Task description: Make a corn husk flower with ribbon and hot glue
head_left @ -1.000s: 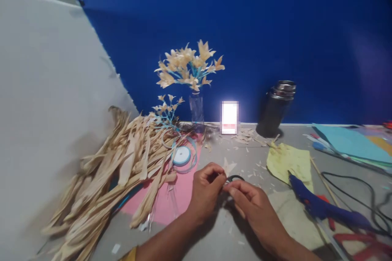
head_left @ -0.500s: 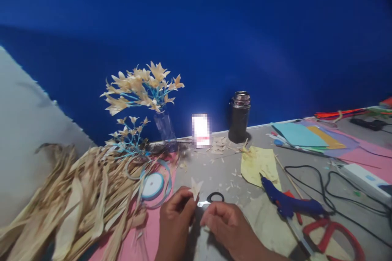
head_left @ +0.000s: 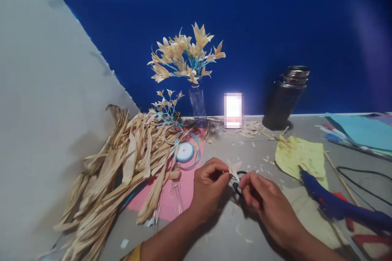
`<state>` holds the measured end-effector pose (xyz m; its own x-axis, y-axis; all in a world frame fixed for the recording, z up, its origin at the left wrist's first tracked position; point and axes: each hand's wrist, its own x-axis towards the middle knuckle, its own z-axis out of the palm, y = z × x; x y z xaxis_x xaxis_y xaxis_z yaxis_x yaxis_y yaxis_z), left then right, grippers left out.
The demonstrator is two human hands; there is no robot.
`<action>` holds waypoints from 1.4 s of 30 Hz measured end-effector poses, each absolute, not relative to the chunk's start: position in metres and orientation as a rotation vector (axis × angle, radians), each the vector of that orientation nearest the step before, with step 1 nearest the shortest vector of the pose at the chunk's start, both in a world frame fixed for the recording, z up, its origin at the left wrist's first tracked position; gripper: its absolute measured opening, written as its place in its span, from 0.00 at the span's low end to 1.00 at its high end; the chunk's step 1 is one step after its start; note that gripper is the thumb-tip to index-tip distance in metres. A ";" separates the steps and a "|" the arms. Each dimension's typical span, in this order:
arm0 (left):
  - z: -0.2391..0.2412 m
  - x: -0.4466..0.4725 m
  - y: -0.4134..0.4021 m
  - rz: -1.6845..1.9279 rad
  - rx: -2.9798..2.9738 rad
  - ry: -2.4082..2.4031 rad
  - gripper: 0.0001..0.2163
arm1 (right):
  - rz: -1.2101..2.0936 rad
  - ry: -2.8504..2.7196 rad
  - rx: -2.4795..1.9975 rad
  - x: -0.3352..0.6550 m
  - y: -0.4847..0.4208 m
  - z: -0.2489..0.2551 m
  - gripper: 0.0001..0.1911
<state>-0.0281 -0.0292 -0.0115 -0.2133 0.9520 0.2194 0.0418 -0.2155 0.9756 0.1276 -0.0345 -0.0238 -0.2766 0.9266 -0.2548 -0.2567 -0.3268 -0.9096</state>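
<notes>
Between the thumb and fingertips of my left hand point(head_left: 211, 189) is a small pale corn-husk flower point(head_left: 235, 169), its pointed petals facing up. My right hand point(head_left: 266, 200) is closed in a pinch just right of the flower's base; what its fingertips hold, if anything, is too small to make out. Black-handled scissors point(head_left: 236, 190) lie on the table under and between my hands, partly hidden by them. Beyond my left hand, a white ribbon spool point(head_left: 184, 152) rests on a pink sheet point(head_left: 165, 195).
Dried corn husks point(head_left: 122, 171) are heaped at the left. Husk flowers point(head_left: 183, 49) stand in a clear bottle point(head_left: 197, 102) near the blue wall. A dark flask point(head_left: 283, 100), a yellow sheet point(head_left: 306, 157), a blue glue gun point(head_left: 333, 200) and black cable point(head_left: 364, 171) lie rightward; husk scraps litter the middle.
The view has swung left, so things on the table appear farther right. My right hand has come closer to the husk flower, which stays in my left fingers.
</notes>
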 end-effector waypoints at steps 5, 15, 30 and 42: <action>-0.015 -0.028 -0.031 1.585 1.507 1.259 0.06 | 1.858 -0.864 -0.933 0.129 -0.037 -0.021 0.27; -0.028 -0.028 -0.033 1.658 1.843 1.198 0.07 | 2.127 -0.662 -0.809 0.128 -0.040 -0.019 0.17; -0.025 -0.023 -0.041 1.605 2.024 1.355 0.08 | 2.138 -0.719 -0.804 0.124 -0.039 -0.017 0.19; -0.020 -0.019 -0.036 1.505 1.417 1.337 0.06 | 1.997 -0.921 -0.994 0.121 -0.041 -0.018 0.24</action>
